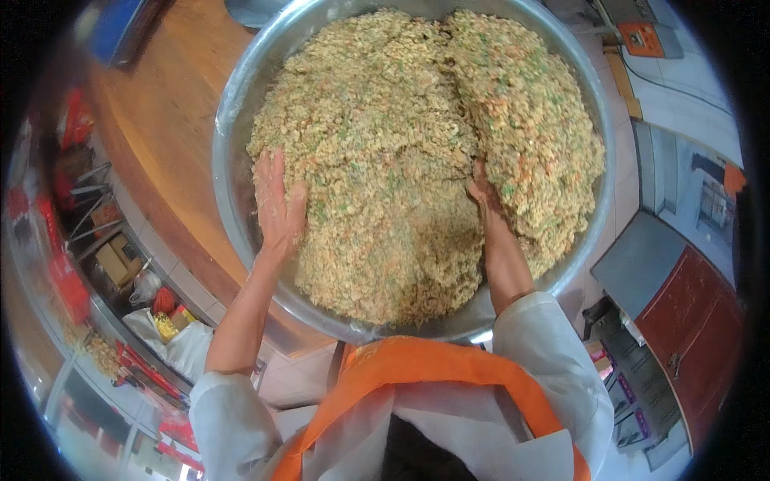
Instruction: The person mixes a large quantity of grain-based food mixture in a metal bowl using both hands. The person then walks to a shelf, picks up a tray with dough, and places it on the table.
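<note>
A big round metal basin (224, 129) holds a mass of crumbly, pale yellow food mixture (373, 138) flecked with green and orange bits. My left hand (280, 201) lies against the left side of the mixture, near the basin wall, fingers pointing away and thumb spread. On the right, my right hand (481, 186) reaches into a deep crack that splits the mixture. Most of its fingers are buried there, so whether they grip any of it is hidden. The right-hand portion of the mixture stands apart from the larger left portion along this crack.
The basin stands on a wooden table (174, 120) with a curved-looking edge. A blue object (120, 30) sits at its far left corner. Bags and boxes fill a shelf (114, 258) at left. A red-and-grey tabletop (680, 312) stands at right. An orange apron (415, 361) touches the near rim.
</note>
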`<state>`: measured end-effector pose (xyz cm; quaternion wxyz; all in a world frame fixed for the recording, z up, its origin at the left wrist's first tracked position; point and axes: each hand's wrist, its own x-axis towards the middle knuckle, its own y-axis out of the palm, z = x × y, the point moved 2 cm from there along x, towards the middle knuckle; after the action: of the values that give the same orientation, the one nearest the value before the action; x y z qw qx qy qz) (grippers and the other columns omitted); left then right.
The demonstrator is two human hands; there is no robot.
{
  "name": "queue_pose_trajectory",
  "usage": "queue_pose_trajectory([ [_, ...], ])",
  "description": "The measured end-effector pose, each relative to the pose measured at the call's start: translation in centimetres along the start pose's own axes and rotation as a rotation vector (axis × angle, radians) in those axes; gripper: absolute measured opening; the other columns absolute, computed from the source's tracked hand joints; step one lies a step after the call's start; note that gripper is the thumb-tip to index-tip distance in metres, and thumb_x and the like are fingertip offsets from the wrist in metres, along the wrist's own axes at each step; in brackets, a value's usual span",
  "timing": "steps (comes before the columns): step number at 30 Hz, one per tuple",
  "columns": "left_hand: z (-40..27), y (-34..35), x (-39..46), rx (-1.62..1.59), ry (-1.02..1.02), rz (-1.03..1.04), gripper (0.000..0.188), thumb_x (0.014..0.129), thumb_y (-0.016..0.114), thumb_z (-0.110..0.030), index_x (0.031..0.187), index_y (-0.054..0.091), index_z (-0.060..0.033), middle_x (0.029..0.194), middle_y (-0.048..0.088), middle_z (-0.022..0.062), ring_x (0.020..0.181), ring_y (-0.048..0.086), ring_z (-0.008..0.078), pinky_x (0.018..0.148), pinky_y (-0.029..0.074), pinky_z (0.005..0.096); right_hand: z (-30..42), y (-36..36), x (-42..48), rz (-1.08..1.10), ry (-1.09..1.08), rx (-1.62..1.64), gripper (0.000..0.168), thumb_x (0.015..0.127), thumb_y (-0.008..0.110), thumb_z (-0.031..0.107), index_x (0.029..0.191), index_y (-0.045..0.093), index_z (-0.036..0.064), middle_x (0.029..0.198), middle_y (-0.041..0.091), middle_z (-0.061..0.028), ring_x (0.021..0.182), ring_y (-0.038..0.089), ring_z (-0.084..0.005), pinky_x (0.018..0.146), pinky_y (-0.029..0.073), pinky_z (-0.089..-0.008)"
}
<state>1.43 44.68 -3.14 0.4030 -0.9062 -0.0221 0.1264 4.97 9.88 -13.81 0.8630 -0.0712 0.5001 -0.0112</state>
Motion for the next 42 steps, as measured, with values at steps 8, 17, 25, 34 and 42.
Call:
queue_pose_trajectory([
  [8,1.7,-0.5,1.0,0.066,-0.037,-0.014,0.060,0.084,0.043,-0.030,0.136,0.028,-0.0030,0.141,0.021,0.0216,0.132,0.017,0.0358,0.108,0.012,0.0412,5.0,4.0,-3.4,0.054,-0.521,-0.368,0.071,0.079,0.048,0.049,0.136,0.029,0.011,0.133,0.035,-0.0188,0.104,0.046,-0.0292,0.081,0.039,-0.0428],
  [17,-2.9,1.9,-4.8,0.142,0.056,-0.031,0.057,0.088,0.042,-0.035,0.135,0.031,-0.0044,0.140,0.022,0.0250,0.129,0.019,0.0394,0.105,0.016,0.0457,-0.4,6.6,-18.5,0.323,-0.752,-0.962,0.069,0.078,0.051,0.046,0.138,0.026,0.021,0.126,0.047,-0.0167,0.091,0.058,-0.0328,0.078,0.046,-0.0436],
  [25,-13.0,2.3,-12.3,-0.057,0.507,-0.121,0.054,0.081,0.056,-0.032,0.129,0.041,-0.0130,0.135,0.033,0.0228,0.126,0.027,0.0379,0.103,0.017,0.0512,0.2,3.6,-20.0,0.154,-0.997,-0.063,0.055,0.088,0.048,0.032,0.135,0.030,0.010,0.134,0.035,-0.0166,0.117,0.041,-0.0330,0.097,0.035,-0.0454],
  [34,-16.6,3.1,-9.6,-0.443,0.051,0.129,0.057,0.087,0.040,-0.046,0.131,0.036,-0.0096,0.139,0.030,0.0151,0.128,0.027,0.0321,0.106,0.012,0.0498,6.4,4.0,-28.1,0.703,-0.394,0.667,0.078,0.084,0.020,0.067,0.140,0.015,0.012,0.141,0.021,-0.0197,0.128,0.024,-0.0376,0.101,0.025,-0.0529],
  [42,-22.9,3.0,-11.7,-1.340,-0.481,0.008,0.077,0.086,0.030,-0.060,0.140,0.010,-0.0081,0.144,0.014,0.0155,0.133,0.017,0.0292,0.106,0.016,0.0480,1.9,2.3,-16.8,0.338,-0.714,-0.552,0.074,0.086,0.042,0.054,0.140,0.018,0.009,0.144,0.018,-0.0151,0.130,0.024,-0.0326,0.106,0.021,-0.0445],
])
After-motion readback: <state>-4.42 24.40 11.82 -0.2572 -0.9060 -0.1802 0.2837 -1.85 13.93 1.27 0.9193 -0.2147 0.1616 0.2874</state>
